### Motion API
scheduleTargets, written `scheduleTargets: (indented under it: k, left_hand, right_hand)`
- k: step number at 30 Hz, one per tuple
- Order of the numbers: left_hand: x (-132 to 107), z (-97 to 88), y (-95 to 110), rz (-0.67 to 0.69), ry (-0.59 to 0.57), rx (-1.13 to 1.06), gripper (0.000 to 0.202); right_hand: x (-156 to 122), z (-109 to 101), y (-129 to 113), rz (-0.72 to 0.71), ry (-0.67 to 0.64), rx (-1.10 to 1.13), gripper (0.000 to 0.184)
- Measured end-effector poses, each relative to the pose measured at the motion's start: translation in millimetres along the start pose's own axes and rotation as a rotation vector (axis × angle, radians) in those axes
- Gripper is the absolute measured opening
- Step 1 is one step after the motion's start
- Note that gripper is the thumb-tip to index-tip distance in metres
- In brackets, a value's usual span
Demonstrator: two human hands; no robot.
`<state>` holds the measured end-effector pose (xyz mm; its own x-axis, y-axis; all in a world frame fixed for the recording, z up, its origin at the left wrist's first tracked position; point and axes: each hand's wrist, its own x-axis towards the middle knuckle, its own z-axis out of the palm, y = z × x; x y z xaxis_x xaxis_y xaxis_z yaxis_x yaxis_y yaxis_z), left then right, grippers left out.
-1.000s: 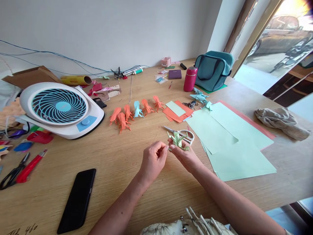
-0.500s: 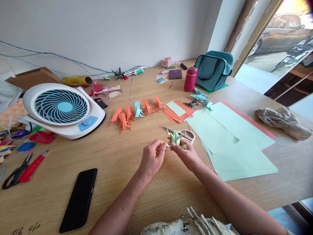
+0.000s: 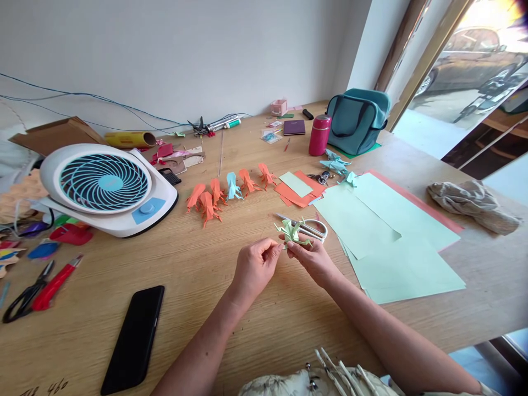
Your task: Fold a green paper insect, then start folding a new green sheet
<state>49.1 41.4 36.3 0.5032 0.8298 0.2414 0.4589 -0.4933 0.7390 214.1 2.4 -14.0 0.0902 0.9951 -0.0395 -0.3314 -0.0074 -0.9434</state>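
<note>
A pale green origami insect (image 3: 292,230) with thin folded legs is held above the table in front of me. My right hand (image 3: 310,258) grips its body between thumb and fingers. My left hand (image 3: 256,265) pinches a slim tip at its near left side, most of it hidden by the fingertips. White-handled scissors (image 3: 317,231) lie just behind the insect, partly covered by it. Farther back stand several orange origami insects (image 3: 208,208) in a loose row, with a light blue origami insect (image 3: 233,187) among them.
Pale green sheets (image 3: 412,272) lie to the right, near orange paper (image 3: 303,190) and keys (image 3: 320,177). Behind are a pink flask (image 3: 319,136) and a teal bag (image 3: 358,124). At left are a fan (image 3: 109,190), a black phone (image 3: 134,338), a red cutter (image 3: 55,283) and black scissors (image 3: 29,291).
The green origami insect has tilted and turned in my hands, its legs now pointing more upward and sideways. My left hand still pinches its tip. The view has shifted slightly.
</note>
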Motion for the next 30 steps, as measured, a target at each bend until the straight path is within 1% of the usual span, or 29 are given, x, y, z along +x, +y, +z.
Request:
scheduleTargets:
  k: [1,4,6,8,10,12,14,17,20,22,23,26,28,30]
  left_hand:
    - [1,-2.3,-1,-0.03,-0.008,-0.036,0.03]
    - [6,-5.5,-5,-0.125,0.029,-0.186,0.029]
    - [9,-3.2,-10,-0.179,0.009,-0.322,0.027]
    - [11,1.8,-15,-0.222,-0.065,-0.493,0.03]
    - [12,7.4,-20,-0.255,-0.159,-0.709,0.032]
    - [13,12.1,-24,-0.289,-0.259,-0.915,0.034]
    - [12,15.0,-27,-0.326,-0.324,-1.054,0.034]
    - [11,16.5,-29,-0.361,-0.347,-1.125,0.033]
    - [11,15.6,-28,-0.363,-0.375,-1.102,0.033]
    - [12,13.8,-26,-0.368,-0.361,-1.061,0.033]
    - [13,12.5,-26,-0.375,-0.33,-1.038,0.033]
    - [16,7.0,-29,-0.413,-0.175,-0.977,0.034]
    - [18,3.1,-32,-0.458,-0.08,-0.954,0.035]
    - [20,0.8,-35,-0.506,-0.031,-0.949,0.034]
  right_hand:
    - [0,1,-1,0.011,0.0,0.032,0.031]
    - [0,3,-5,0.067,-0.025,0.133,0.032]
    - [-1,6,-7,0.109,-0.047,0.18,0.032]
    - [-2,8,-8,0.136,-0.063,0.206,0.032]
    - [-4,10,-6,0.151,-0.074,0.212,0.033]
    - [-5,12,-2,0.157,-0.088,0.185,0.034]
    - [-6,14,1,0.15,-0.104,0.148,0.036]
    - [-9,16,3,0.125,-0.123,0.093,0.039]
    - [-10,18,2,0.093,-0.136,0.033,0.041]
    - [-11,18,0,0.077,-0.153,-0.011,0.041]
    - [-10,18,-2,0.071,-0.165,-0.04,0.041]
    - [-8,17,-4,0.043,-0.176,-0.115,0.041]
    - [-6,15,-4,0.01,-0.127,-0.125,0.042]
    - [-4,13,-3,-0.026,-0.065,-0.125,0.042]
